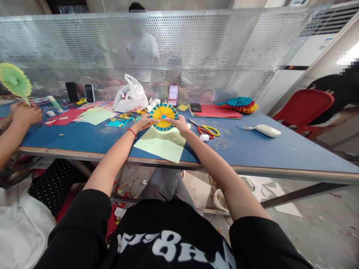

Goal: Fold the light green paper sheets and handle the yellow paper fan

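A round pleated paper rosette (163, 116), yellow with a blue patterned rim and a small blue centre, is held up above the table between my two hands. My left hand (143, 124) grips its left edge, thumb across the front. At the right edge my right hand (179, 124) pinches it the same way. Fingers behind the rosette are hidden. Beneath it lies a pale green paper sheet (165, 145) reaching the table's front edge. Scissors (206, 130) with red and yellow handles rest to the right, beside a small white cap (204, 138).
A white plastic bag (131, 95) and a propped phone (173, 94) stand behind. Red paper (217, 111), folded paper fans (241, 104) and a white handled object (265, 130) lie to the right. Leftward are paper scraps (122, 119) and a co-worker's hands (26, 114) holding a green rosette. A perforated metal screen (210, 56) borders the back.
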Demonstrator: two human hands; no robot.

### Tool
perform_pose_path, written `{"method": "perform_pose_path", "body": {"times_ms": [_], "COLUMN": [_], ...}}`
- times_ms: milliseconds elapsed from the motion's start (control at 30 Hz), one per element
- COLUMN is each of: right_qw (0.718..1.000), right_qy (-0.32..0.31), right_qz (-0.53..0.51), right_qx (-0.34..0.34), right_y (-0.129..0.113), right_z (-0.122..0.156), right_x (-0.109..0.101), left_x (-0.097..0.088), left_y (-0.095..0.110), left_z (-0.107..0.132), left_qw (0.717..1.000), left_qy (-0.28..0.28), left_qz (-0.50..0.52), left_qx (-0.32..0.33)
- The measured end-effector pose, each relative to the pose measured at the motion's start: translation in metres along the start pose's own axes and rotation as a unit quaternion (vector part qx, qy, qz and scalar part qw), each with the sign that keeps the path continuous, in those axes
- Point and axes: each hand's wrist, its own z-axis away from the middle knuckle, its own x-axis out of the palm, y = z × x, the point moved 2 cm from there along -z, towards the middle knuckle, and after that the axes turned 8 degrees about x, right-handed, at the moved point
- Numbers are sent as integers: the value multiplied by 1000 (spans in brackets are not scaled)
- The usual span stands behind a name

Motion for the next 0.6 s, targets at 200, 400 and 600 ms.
{"method": "perform_pose_path", "body": {"times_ms": [200,400,600], "right_qw": [999,999,997], "right_qy": [-35,-34,-46], "right_qz": [10,15,-2], "right_qx": [10,29,54], "right_y": [-3,-1,-4], "right_z": [5,5,1], "right_x": [2,0,-4], "left_x": [1,-11,-53], "left_y": [5,8,34], "left_z": [3,1,1], "left_qw": [998,989,948], "left_qy": [17,89,218], "left_qz": [55,107,157], "left_qx": [18,58,169]}}
